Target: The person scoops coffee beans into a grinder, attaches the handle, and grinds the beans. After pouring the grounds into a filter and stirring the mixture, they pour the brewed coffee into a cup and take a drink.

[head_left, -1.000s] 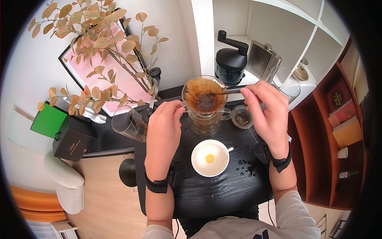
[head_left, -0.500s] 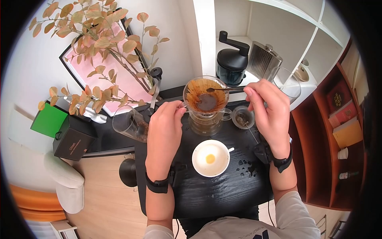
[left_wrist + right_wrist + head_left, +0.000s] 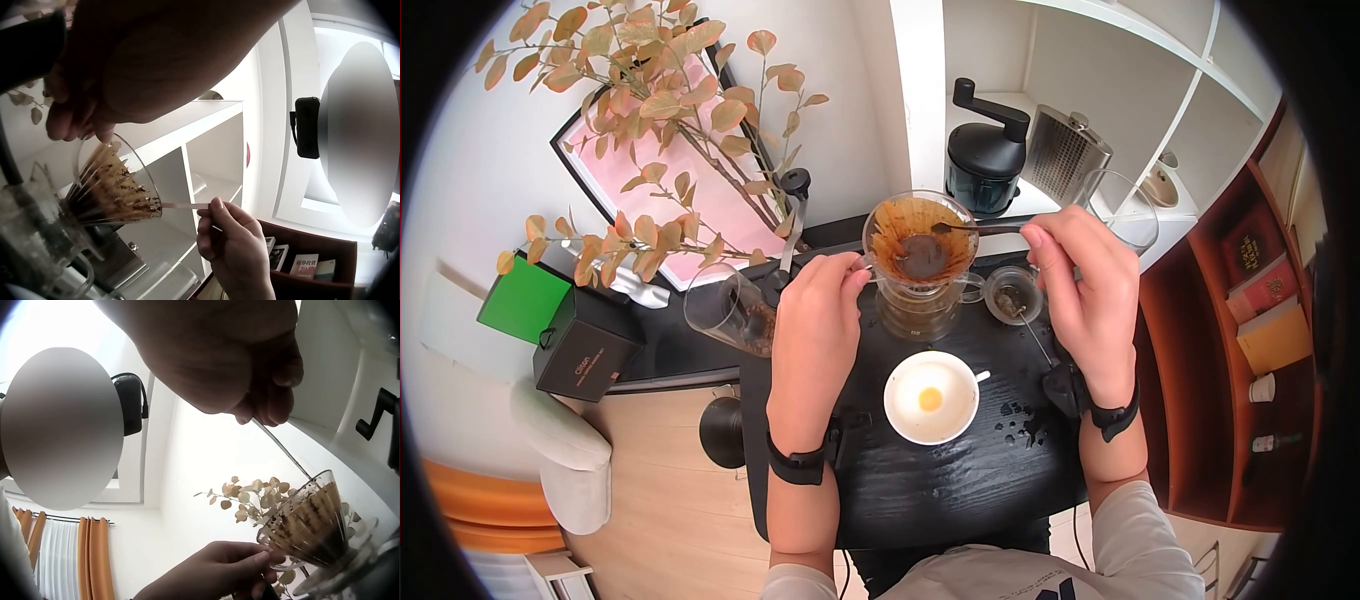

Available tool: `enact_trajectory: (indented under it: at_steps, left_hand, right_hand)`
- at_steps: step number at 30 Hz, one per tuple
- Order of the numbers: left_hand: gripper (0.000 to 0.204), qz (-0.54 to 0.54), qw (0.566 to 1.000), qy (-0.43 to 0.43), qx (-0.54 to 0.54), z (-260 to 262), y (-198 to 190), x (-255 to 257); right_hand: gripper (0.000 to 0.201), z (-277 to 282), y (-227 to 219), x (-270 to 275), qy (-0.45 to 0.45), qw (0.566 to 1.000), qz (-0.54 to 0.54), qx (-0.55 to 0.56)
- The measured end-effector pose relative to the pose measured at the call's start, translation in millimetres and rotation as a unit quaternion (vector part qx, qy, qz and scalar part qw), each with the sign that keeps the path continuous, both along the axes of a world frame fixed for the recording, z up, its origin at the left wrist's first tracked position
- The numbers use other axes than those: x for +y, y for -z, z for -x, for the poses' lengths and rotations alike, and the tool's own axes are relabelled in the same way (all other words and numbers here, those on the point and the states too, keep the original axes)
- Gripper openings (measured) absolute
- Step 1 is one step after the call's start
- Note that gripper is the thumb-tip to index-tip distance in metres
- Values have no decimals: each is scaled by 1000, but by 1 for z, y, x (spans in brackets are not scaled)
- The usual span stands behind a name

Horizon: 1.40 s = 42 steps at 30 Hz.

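Observation:
A clear glass dripper (image 3: 958, 212) with a brown-stained filter and wet dark coffee grounds (image 3: 922, 257) sits on a glass server (image 3: 918, 316). The left hand (image 3: 814, 335) pinches the dripper's small handle at its left side. Between thumb and fingers, the right hand (image 3: 1090, 295) holds a thin dark spoon (image 3: 992, 230), its tip over the inside of the filter. Both hands also show in the left wrist view, where the spoon (image 3: 184, 205) reaches across the dripper's rim. In the right wrist view the spoon (image 3: 284, 450) slants down into the dripper (image 3: 309, 525).
A white cup (image 3: 931, 397) with a little yellow liquid stands nearer the body. Right of the server is a small glass strainer dish (image 3: 1012, 296). A glass with beans (image 3: 735, 312) leans at left; an empty glass (image 3: 1122, 212) and black grinder (image 3: 986, 160) are behind.
The spoon tip has lifted from the grounds toward the filter's right upper side, and the right hand has moved slightly right. The left hand keeps its hold on the handle.

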State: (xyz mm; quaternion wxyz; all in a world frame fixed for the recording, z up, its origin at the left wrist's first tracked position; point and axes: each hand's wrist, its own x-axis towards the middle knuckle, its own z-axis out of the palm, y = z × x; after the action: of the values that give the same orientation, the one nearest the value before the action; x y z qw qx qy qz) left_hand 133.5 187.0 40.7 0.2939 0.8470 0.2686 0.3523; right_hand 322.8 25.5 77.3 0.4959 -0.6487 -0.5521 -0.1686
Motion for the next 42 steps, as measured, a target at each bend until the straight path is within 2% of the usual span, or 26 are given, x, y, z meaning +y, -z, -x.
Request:
enact_trajectory:
  at_steps: [5,7,9,19,25,28,34,37,42]
  left_hand:
    - [13,30,999,-8,19,0,-4,-2]
    - [12,-12,1000,0,1,0,1,1]
    - [12,-10,1000,-1,2,0,0,1]
    - [12,-6,1000,-5,7,0,-1,0]
    - [12,-13,1000,-5,5,0,-1,1]
    - [12,-11,1000,-7,9,0,0,1]
    - [12,-12,1000,-6,11,0,-1,1]
    - [12,-8,1000,-10,13,0,-1,0]
    - [12,-10,1000,-8,13,0,-1,1]
  right_hand:
    - [7,3,-4,-2,23,997,18,-72]
    - [9,5,-3,-4,27,996,28,-85]
    - [12,8,-3,-5,5,995,30,-94]
    - [9,6,-2,1,2,998,3,-56]
    - [7,6,3,1,5,998,29,-55]
    - [6,7,1,0,-22,998,39,-39]
    - [7,4,2,4,-18,999,0,-32]
    - [6,6,2,2,7,999,27,-46]
    - [5,10,-2,-1,-22,998,39,-34]
